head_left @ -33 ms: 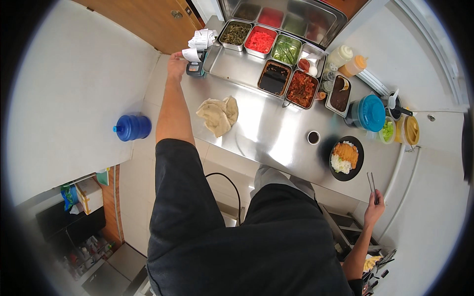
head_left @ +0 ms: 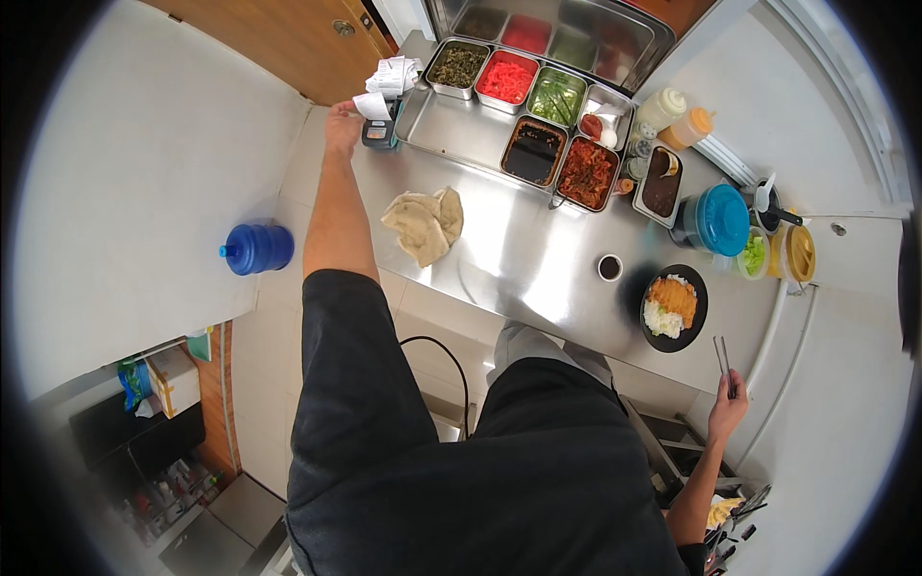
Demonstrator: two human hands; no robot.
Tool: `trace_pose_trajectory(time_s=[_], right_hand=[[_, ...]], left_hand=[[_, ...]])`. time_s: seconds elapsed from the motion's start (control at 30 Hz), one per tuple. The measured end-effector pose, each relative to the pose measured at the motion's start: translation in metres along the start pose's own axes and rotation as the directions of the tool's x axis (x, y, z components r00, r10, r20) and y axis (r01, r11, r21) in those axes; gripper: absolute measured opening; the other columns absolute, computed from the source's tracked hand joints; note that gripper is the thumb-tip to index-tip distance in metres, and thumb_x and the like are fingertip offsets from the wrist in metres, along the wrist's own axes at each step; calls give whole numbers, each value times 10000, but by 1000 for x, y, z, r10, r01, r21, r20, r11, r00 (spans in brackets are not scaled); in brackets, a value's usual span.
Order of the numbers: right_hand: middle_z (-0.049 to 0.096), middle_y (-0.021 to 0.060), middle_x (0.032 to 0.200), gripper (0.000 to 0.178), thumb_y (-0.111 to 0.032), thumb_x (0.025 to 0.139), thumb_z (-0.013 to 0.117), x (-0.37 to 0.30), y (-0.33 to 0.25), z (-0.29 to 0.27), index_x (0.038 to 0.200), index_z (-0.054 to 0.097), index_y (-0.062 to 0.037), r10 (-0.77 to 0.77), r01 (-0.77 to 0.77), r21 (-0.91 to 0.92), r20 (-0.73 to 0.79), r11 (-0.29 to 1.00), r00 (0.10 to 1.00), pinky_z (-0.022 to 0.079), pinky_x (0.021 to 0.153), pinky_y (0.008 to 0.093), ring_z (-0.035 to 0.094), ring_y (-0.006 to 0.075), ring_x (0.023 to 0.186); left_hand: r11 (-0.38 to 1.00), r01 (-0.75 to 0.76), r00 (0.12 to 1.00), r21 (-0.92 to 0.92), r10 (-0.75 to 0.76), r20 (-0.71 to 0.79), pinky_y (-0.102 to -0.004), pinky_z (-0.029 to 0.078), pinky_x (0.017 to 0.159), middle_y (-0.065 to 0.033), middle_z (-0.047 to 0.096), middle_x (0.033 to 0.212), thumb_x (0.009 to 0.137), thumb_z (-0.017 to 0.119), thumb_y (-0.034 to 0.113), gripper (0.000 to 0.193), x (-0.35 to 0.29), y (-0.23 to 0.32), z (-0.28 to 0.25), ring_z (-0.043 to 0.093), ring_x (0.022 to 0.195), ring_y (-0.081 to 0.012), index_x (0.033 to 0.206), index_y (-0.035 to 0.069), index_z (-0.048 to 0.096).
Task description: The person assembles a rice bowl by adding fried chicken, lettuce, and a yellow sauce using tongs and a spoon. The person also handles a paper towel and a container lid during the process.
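At the far left end of the steel counter, my left hand (head_left: 341, 130) reaches out with its fingertips closed on the edge of a white paper slip (head_left: 373, 106). The slip hangs over a small dark receipt printer (head_left: 378, 134). My right hand (head_left: 729, 411) grips a pair of metal tongs (head_left: 722, 355) beyond the counter's right front edge, tips pointing up and away. Close by, a black bowl (head_left: 649, 331) holds white rice and a golden-brown fried piece. A small white cup (head_left: 609, 268) of dark liquid stands to its left.
A beige cloth (head_left: 423, 226) lies crumpled on the counter (head_left: 523, 264). Metal pans of toppings, including red shreds (head_left: 507, 77) and a dark sauce (head_left: 534, 151), line the back. A blue-lidded tub (head_left: 722, 220) and squeeze bottles (head_left: 663, 108) stand right. A blue water jug (head_left: 259, 249) is at left.
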State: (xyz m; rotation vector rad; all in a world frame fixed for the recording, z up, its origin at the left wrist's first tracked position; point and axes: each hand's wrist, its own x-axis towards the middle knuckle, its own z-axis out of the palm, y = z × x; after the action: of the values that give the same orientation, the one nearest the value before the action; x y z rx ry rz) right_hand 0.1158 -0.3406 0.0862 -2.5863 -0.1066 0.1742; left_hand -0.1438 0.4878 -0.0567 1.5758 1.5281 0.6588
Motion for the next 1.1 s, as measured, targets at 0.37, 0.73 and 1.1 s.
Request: trace_pose_trajectory(time_s=[0.37,0.73,1.1], right_hand=[[700,119,995,309,-121,952,662,-33,-34,30,1191,642,74,-55,45,84,114,995,992,511,844,296,642,149,904],[680,82,953,303,-120,949,666,-36,-39,25,1177,646,79,-19,12,67,102,998,995,498,800,277,599,118,849],[694,114,989,316,-122,951,660,-39,-45,29,1185,638,88,-38,29,73,119,997,992,503,835,290,629,143,894]], left_hand=[[997,-20,983,-73,32,179,-302,526,824,-81,705,1013,790,763,15,361,26,-3,25,665,880,-169,1129,4,642],[950,-226,968,-214,243,58,-251,513,811,-36,714,986,831,691,-90,370,34,-1,19,644,876,-101,1187,0,650],[950,-232,971,-208,238,7,-285,528,792,-60,713,994,820,643,-105,416,25,16,14,646,877,-130,1221,3,666]])
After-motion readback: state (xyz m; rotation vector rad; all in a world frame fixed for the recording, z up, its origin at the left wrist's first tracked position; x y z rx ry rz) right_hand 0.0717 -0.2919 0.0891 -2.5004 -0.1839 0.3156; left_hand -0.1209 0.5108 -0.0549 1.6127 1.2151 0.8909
